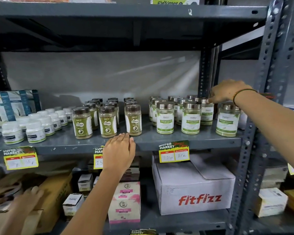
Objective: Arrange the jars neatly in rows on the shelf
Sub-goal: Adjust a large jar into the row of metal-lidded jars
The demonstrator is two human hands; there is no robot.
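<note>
On the grey metal shelf [176,139] stand several silver-lidded jars with green and white labels [165,118], in loose rows at the right. One such jar [227,120] stands apart at the far right. My right hand [227,93] reaches over them, its fingertips on the lid of a jar [207,112] in the second row. Left of them, brown-lidded Gaska jars [133,120] stand in three rows. My left hand [119,153] lies flat on the shelf's front edge, fingers together, holding nothing.
Small white jars [35,131] fill the shelf's left part, with blue and white boxes [12,106] behind. Yellow price tags [174,152] hang from the shelf edge. Below sit a white fitfizz carton [193,187] and pink boxes [124,200]. Another person's hand [26,199] rests on a brown carton at the lower left. A steel upright [255,133] stands at the right.
</note>
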